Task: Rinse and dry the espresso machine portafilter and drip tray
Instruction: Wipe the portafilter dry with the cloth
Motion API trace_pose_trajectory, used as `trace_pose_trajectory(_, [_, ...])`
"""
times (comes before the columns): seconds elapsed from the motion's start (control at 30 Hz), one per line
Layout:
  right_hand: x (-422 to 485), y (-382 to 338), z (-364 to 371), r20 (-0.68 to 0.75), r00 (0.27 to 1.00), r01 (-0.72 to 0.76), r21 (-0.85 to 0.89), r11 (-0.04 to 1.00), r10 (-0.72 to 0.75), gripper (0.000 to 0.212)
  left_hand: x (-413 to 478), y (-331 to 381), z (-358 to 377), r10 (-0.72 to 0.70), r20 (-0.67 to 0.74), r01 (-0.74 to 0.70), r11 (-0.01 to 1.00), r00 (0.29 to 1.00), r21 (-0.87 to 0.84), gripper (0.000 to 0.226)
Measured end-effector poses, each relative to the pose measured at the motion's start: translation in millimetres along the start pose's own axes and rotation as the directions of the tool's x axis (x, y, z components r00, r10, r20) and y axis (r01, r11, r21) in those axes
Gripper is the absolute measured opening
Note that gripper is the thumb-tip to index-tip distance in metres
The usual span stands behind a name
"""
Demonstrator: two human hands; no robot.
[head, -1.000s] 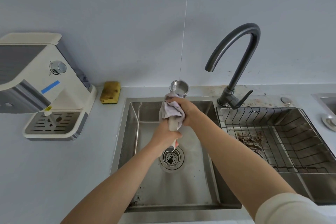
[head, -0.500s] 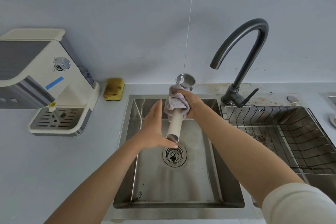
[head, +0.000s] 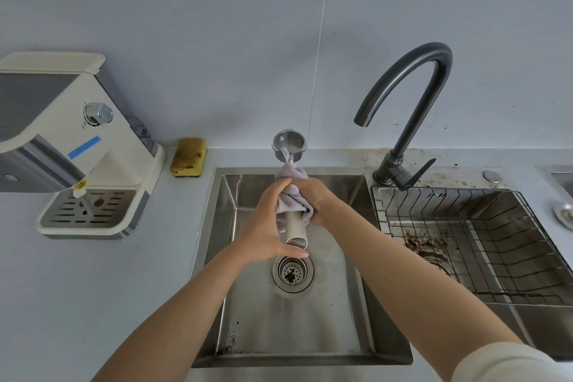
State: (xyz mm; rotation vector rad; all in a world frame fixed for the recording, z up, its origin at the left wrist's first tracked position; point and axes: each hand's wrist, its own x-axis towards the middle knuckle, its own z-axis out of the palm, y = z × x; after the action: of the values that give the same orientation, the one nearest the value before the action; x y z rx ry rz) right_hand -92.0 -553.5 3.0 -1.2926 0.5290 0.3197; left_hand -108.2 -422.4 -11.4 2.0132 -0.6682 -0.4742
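Over the sink, the portafilter [head: 290,144] is held with its steel basket up and far and its cream handle [head: 296,231] pointing down towards me. A pale lilac cloth [head: 293,197] is wrapped around the upper handle, and my right hand [head: 319,201] grips the cloth and the handle together. My left hand [head: 269,226] lies flat against the handle's left side, fingers straight, thumb under the handle's end. The drip tray [head: 83,231] with its slotted grille sits in the base of the cream espresso machine [head: 62,121] on the counter at left.
A dark gooseneck faucet [head: 412,96] stands behind the sink [head: 341,319], no water running. The drain strainer [head: 293,276] lies under my hands. A wire rack [head: 465,226] fills the dirty right basin. A yellow sponge [head: 188,156] rests by the wall.
My left hand let go of the handle's lower end, opened, then came back against the handle's side. My right hand kept its cloth grip and moved slightly down the handle.
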Motion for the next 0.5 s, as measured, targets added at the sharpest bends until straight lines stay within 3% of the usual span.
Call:
trace_pose_trajectory(0.1, [-2, 6, 1, 0.048, 0.999, -0.015, 0.038, 0.999, 0.013, 0.017, 5, -9, 1, -0.022, -0.031, 0.022, 1.000, 0.999, -0.017, 0.126])
trace_pose_trajectory(0.3, [-1, 15, 4, 0.040, 0.999, 0.041, -0.097, 0.994, -0.037, 0.020, 9, -20, 4, -0.067, -0.117, 0.066, 0.998, 0.991, -0.014, 0.126])
trace_pose_trajectory(0.4, [1, 22, 3, 0.073, 0.995, 0.081, -0.133, 0.988, -0.072, 0.005, 14, -25, 5, -0.032, -0.172, 0.037, 0.999, 0.985, 0.027, 0.117])
trace_pose_trajectory(0.5, [-1, 28, 4, 0.074, 0.995, 0.082, -0.179, 0.980, -0.069, 0.010, 14, -29, 6, -0.011, -0.242, 0.031, 0.997, 0.970, 0.077, 0.093])
